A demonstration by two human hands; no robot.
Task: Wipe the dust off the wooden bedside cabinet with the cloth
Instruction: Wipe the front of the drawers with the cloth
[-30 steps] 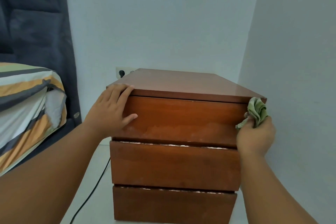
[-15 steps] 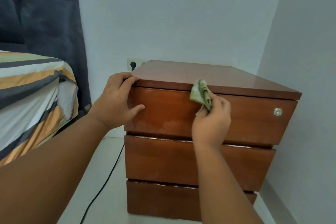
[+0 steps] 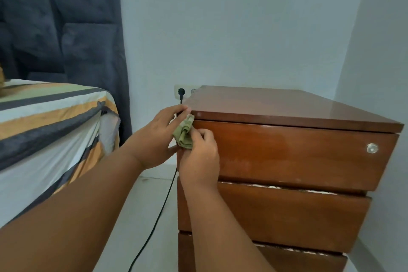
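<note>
The wooden bedside cabinet [image 3: 291, 152] has three brown drawer fronts and a glossy top. A clear round knob [image 3: 372, 148] sits at the right of the top drawer. My right hand [image 3: 202, 159] holds a bunched green cloth [image 3: 184, 132] against the top drawer's left end. My left hand [image 3: 155, 137] grips the cabinet's upper left corner, fingers on the top edge, thumb lower, touching the cloth. Pale dusty streaks show along the lower part of the top drawer and on the drawers' upper edges.
A bed with a striped sheet [image 3: 46, 121] stands at the left, with a dark padded headboard [image 3: 59, 24] behind it. A wall socket [image 3: 181, 91] holds a black plug, and its cable [image 3: 154, 223] runs down across the pale floor. A wall is close on the right.
My right hand has carried the cloth leftward along the top drawer, from its right end to its left end. The view has shifted, so the cabinet sits further right. My left hand stays on the corner.
</note>
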